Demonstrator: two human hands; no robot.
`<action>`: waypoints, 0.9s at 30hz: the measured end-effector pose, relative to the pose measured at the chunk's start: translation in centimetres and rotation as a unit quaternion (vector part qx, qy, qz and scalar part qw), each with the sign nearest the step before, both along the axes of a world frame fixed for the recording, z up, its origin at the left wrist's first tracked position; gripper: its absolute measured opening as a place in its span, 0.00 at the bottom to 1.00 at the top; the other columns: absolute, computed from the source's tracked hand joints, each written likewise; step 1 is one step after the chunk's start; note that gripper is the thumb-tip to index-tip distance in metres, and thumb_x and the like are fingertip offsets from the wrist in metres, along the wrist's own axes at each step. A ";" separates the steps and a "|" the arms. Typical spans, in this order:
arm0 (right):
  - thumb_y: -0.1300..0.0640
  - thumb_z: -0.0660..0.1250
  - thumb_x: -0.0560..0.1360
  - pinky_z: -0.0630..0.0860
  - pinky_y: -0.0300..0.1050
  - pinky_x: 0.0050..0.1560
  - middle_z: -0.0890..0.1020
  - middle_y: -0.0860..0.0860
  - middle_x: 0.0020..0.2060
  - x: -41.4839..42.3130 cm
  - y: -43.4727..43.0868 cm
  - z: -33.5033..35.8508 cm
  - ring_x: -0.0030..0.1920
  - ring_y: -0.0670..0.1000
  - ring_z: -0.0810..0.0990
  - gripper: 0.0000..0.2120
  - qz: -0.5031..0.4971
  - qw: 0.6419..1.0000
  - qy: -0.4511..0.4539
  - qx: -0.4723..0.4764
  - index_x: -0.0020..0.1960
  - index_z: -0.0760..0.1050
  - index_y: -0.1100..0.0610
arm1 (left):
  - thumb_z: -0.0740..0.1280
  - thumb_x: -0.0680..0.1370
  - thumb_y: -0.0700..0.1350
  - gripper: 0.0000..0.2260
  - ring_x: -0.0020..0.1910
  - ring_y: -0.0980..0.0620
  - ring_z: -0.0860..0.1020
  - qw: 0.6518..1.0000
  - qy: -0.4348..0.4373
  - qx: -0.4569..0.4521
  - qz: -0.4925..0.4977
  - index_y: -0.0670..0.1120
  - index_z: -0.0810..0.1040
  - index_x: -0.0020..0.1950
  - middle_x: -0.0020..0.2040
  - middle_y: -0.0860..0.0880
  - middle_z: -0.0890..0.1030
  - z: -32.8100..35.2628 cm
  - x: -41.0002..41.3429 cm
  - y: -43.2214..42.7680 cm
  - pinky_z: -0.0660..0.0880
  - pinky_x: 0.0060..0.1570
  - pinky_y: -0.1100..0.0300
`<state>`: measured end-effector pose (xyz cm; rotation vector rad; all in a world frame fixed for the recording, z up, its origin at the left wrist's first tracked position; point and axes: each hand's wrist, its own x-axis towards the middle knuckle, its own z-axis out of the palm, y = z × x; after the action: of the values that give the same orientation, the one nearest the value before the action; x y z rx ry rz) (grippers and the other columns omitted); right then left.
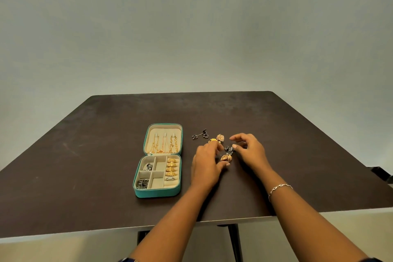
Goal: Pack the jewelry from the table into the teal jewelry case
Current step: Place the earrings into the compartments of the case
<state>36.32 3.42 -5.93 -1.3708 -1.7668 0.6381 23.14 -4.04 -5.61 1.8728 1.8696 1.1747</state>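
The teal jewelry case [156,193] lies open on the dark table [85,166]. Gold chains hang in its lid, gold rings fill its right column, and silver pieces sit in its left compartments. Right of the case lies loose jewelry: a dark silver earring pair [200,134], a gold filigree earring [220,137], a yellow flower piece [213,140], a small dark silver piece [229,150] and a gold dome earring [226,157]. My left hand [207,166] is over the pile, its fingertips touching the flower piece and its thumb beside the dome earring. My right hand [247,151] hovers with curled fingers by the dark silver piece.
The table's front edge [191,224] runs close to my forearms, and a plain grey wall stands behind the table. A thin silver bracelet [279,189] is on my right wrist. A dark object [380,173] sticks out at the table's right edge.
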 end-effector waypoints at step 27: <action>0.71 0.64 0.69 0.73 0.44 0.52 0.81 0.53 0.45 -2.1 3.4 -0.1 0.53 0.51 0.74 0.15 0.061 0.993 -0.092 0.050 0.47 0.81 0.55 | 0.65 0.75 0.36 0.05 0.36 0.71 0.76 0.972 -0.228 0.043 0.030 0.44 0.79 0.47 0.39 0.56 0.79 -0.3 -1.0 1.2 0.69 0.36 0.78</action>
<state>34.21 6.81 -6.05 -1.2952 -2.0132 0.4931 22.18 -2.89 -5.88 1.4289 1.6455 1.5686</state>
